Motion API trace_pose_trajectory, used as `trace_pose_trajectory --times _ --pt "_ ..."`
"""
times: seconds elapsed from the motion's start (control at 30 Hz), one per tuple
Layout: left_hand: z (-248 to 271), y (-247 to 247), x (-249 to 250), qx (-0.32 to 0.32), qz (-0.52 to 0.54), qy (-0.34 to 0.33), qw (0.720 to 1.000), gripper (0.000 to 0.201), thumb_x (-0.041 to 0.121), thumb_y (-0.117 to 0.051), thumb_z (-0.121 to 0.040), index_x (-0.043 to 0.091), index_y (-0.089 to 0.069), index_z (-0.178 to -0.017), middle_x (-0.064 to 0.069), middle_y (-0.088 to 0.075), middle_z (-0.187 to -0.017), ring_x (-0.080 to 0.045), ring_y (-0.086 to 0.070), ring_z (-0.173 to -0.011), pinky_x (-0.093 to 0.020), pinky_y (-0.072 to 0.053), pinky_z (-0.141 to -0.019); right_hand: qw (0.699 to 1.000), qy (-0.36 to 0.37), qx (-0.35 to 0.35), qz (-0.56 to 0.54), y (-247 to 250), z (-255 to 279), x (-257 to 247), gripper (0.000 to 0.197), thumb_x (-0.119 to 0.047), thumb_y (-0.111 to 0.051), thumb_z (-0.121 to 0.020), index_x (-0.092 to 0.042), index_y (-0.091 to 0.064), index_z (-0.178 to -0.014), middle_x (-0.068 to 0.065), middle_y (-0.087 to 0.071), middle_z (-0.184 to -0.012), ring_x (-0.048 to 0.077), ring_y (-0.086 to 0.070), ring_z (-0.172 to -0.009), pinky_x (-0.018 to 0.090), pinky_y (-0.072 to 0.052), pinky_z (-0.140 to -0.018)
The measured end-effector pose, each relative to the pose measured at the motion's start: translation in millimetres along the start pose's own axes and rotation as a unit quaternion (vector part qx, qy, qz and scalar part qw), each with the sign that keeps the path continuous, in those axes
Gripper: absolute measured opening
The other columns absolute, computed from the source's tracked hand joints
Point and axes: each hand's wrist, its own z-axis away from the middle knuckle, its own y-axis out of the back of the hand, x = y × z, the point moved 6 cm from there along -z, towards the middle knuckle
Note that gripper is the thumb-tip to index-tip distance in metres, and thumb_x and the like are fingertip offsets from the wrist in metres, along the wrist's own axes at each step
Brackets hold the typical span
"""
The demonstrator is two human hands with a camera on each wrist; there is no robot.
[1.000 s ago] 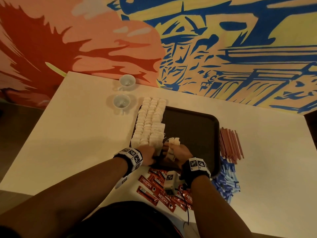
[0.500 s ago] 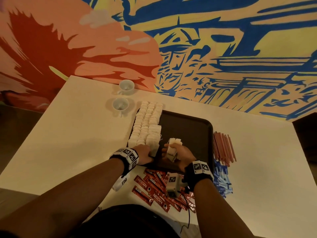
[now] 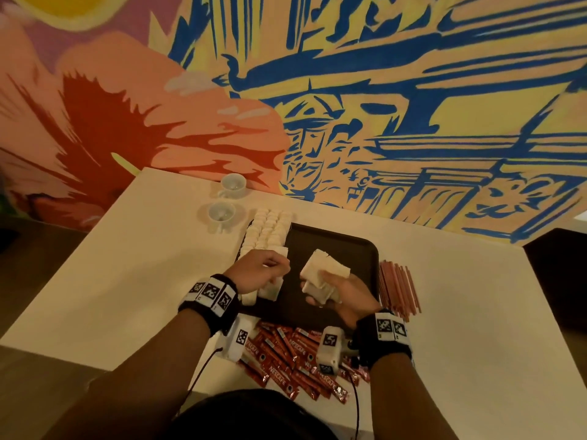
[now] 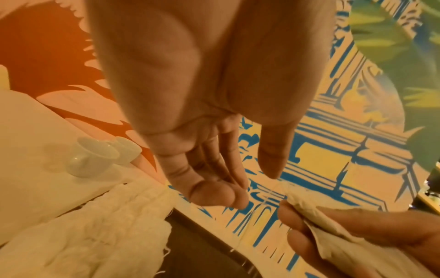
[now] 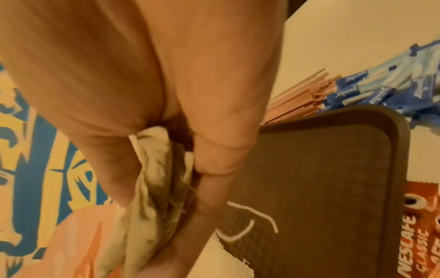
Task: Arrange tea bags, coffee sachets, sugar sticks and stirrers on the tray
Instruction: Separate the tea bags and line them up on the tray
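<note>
A dark tray [image 3: 343, 249] lies on the white table. Rows of white tea bags [image 3: 270, 230] fill its left side. My right hand [image 3: 327, 287] grips a bundle of tea bags [image 3: 327, 268] above the tray's front middle; the right wrist view shows the fingers curled round the bundle [image 5: 154, 188]. My left hand [image 3: 279, 268] hovers over the front end of the rows. Its fingers [image 4: 226, 197] are loosely bent, apart from the thumb, with nothing seen between them. Red stirrers [image 3: 397, 287] lie right of the tray and red coffee sachets [image 3: 286, 354] in front of it. Blue sugar sticks [image 5: 381, 90] lie beside the stirrers.
Two small white cups [image 3: 233, 185] [image 3: 220, 214] stand behind the tray's left corner, near the painted wall. A loose white string [image 5: 250, 222] lies on the bare tray floor [image 5: 333, 169]. The table's right edge meets a dark object at the far right.
Both hands have risen from the tray's front edge. The right hand lifted the bundle of tea bags higher over the tray; the left hand came off the rows. The head camera tilted up.
</note>
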Motion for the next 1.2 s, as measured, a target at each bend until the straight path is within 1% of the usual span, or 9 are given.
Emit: trace_pose_trajectory --times 0.23,0.4,0.5,0.63,0.7,0.77,0.87,1.0,1.2 --pt "26 -25 37 -0.009 0.06 -0.01 0.998 0.024 0.033 -0.071 -0.092 0.023 -0.068 -0.114 0.003 -0.072 -0.102 -0.009 -0.067 -0.079 -0.025 -0.052 -0.068 0.991 0.083 0.018 0.108 7 21 -21 0.03 -0.02 -0.076 -0.09 -0.011 -0.069 -0.118 0.016 -0.076 -0.105 0.028 -0.073 -0.088 0.032 -0.057 -0.058" --pt "42 -40 52 -0.025 0.082 -0.033 0.996 0.006 0.025 -0.074 -0.091 0.023 -0.071 -0.095 0.004 -0.073 -0.084 -0.013 -0.065 -0.079 -0.025 -0.051 -0.068 0.984 0.111 -0.001 0.139 5 36 -33 0.031 -0.025 -0.081 -0.084 -0.011 -0.073 -0.111 0.013 -0.076 -0.096 0.022 -0.07 -0.078 0.032 -0.056 -0.06" --pt "49 -39 59 0.002 0.098 -0.048 0.994 0.006 0.019 -0.072 -0.092 0.024 -0.069 -0.091 0.003 -0.073 -0.084 -0.015 -0.066 -0.081 -0.026 -0.052 -0.069 0.986 0.102 -0.05 0.122 2 47 -32 0.036 -0.026 -0.078 -0.085 -0.013 -0.07 -0.118 0.009 -0.074 -0.096 0.018 -0.068 -0.079 0.029 -0.055 -0.061" --pt "54 -36 64 0.03 0.145 -0.071 0.986 0.023 0.009 -0.074 -0.089 0.019 -0.068 -0.109 -0.001 -0.076 -0.097 -0.015 -0.067 -0.087 -0.028 -0.054 -0.07 0.995 0.037 -0.051 0.083 10 52 -24 0.056 -0.054 -0.062 -0.091 -0.007 -0.068 -0.12 0.014 -0.072 -0.097 0.02 -0.065 -0.078 0.03 -0.051 -0.059" --pt "58 -36 69 0.045 0.139 -0.099 0.984 0.02 0.004 -0.074 -0.087 0.015 -0.068 -0.102 0.006 -0.074 -0.091 -0.012 -0.065 -0.086 -0.027 -0.054 -0.069 0.992 0.006 -0.071 0.1 9 52 -20 0.073 -0.07 -0.051 -0.087 -0.006 -0.069 -0.118 0.014 -0.07 -0.094 0.02 -0.064 -0.075 0.028 -0.049 -0.054" --pt "61 -38 74 0.054 0.123 -0.121 0.984 0.017 -0.004 -0.073 -0.085 0.009 -0.069 -0.095 -0.001 -0.074 -0.094 -0.011 -0.064 -0.084 -0.025 -0.054 -0.068 0.99 -0.01 -0.102 0.102 4 52 -19 0.081 -0.077 -0.045 -0.085 -0.008 -0.068 -0.12 0.015 -0.069 -0.093 0.021 -0.063 -0.073 0.026 -0.048 -0.049" --pt "63 -42 77 0.051 0.079 -0.152 0.984 0.03 -0.014 -0.068 -0.078 0.012 -0.071 -0.092 -0.008 -0.073 -0.103 -0.01 -0.064 -0.088 -0.026 -0.052 -0.076 0.989 -0.004 -0.113 0.099 -3 53 -22 0.068 -0.066 -0.052 -0.093 -0.007 -0.065 -0.125 0.017 -0.069 -0.094 0.02 -0.064 -0.073 0.025 -0.048 -0.048" --pt "59 -45 69 0.059 0.057 -0.162 0.983 0.025 -0.008 -0.074 -0.078 0.012 -0.073 -0.093 -0.001 -0.074 -0.106 -0.024 -0.066 -0.102 -0.031 -0.05 -0.092 0.992 0.021 -0.078 0.092 -2 49 -25 0.041 -0.032 -0.076 -0.087 -0.01 -0.069 -0.121 0.012 -0.075 -0.104 0.021 -0.071 -0.084 0.026 -0.053 -0.055" --pt "61 -35 56 0.043 0.139 -0.108 0.983 0.032 -0.014 -0.066 -0.08 0.017 -0.073 -0.071 -0.002 -0.067 -0.121 -0.017 -0.063 -0.106 -0.025 -0.054 -0.08 0.997 0.033 -0.037 0.067 4 36 -28 0.035 -0.021 -0.079 -0.085 -0.014 -0.071 -0.119 0.014 -0.075 -0.113 0.027 -0.072 -0.099 0.027 -0.056 -0.057"
